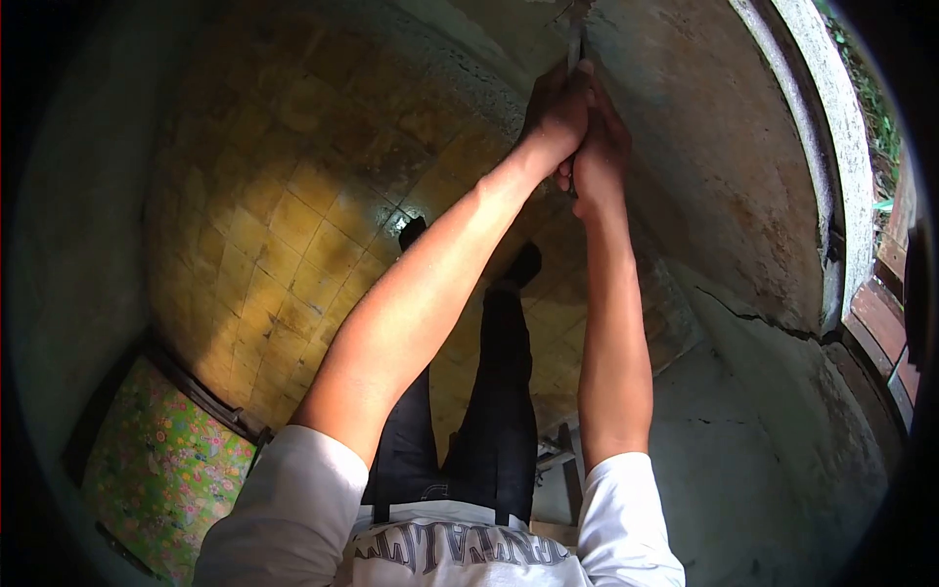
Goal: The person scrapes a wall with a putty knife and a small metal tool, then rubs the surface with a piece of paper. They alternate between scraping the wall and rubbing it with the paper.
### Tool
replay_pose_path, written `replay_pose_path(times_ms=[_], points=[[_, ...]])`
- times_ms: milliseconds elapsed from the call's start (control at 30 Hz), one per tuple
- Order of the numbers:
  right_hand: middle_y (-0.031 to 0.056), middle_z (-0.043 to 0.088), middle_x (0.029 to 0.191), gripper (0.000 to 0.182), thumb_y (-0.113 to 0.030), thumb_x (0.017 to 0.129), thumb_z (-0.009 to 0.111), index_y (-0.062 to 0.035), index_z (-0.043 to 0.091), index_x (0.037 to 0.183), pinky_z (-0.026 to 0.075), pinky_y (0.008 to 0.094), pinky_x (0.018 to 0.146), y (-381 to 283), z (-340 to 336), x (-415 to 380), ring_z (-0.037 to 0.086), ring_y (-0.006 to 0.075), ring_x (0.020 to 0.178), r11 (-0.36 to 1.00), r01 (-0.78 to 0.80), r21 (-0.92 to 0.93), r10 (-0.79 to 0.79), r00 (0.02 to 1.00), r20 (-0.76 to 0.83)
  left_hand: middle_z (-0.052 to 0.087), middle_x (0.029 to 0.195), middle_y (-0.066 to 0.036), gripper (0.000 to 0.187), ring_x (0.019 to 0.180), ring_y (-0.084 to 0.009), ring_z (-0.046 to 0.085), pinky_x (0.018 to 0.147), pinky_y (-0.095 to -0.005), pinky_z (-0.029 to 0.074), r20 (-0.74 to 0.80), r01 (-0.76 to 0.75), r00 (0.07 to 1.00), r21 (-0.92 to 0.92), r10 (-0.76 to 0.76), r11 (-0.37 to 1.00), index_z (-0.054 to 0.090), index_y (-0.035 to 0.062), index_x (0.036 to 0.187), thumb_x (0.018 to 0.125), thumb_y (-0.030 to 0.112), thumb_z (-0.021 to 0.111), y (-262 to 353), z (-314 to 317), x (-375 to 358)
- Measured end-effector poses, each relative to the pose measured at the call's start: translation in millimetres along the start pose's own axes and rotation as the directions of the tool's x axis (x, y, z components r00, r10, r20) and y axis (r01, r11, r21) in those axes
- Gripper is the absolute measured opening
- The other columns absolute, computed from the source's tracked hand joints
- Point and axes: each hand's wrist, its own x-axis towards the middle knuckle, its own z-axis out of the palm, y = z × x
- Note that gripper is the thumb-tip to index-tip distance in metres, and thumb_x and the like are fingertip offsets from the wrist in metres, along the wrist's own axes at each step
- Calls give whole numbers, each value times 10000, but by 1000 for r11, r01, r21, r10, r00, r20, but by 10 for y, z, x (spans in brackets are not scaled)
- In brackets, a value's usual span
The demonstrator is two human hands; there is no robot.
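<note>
Both arms reach forward to the wall [675, 108], and the hands are pressed together near the top of the view. My left hand [558, 119] is closed, its fingers wrapped round a narrow grey metal tool [574, 47]. My right hand [603, 147] is closed beside it, round the same grip. The tool's shaft points away from me, its tip close to a dark spot on the wall. Most of the handle is hidden inside the hands, so I cannot tell what kind of tool it is.
Yellow floor tiles [293, 215] lie below, with my feet on them. A green flowered cushion [161, 460] on a dark frame is at lower left. On the right, a long crack [748, 315] runs along the wall towards a window opening with a pale frame [831, 108].
</note>
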Motion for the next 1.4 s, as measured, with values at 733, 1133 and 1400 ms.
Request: replay_pose_path(times_ms=[733,1133,1400], points=[[14,483,524,395,-165,1010,370,-109,534,1366,315,281,334,-46,34,-2,407,86,380,999,37,-25,-37,999,-31,593,817,-46,327,752,-125,524,677,-315,450,-7,56,998,-62,-56,997,567,32,960,1006,335,453,10,-3,13],[16,488,525,390,-206,1018,390,-120,529,1372,314,284,333,-151,147,5,393,92,369,999,6,-49,-8,999,-31,575,807,-36,290,724,-121,521,632,-311,450,-2,53,999,-100,-53,994,574,45,945,998,308,465,82,-88,55],[8,471,530,414,-172,1008,356,-103,503,1389,305,263,338,-218,132,-79,384,82,384,997,-18,-77,13,998,-65,572,799,-34,303,710,-125,526,641,-292,446,59,115,993,-175,-106,978,567,46,954,1001,330,470,73,-56,20]])
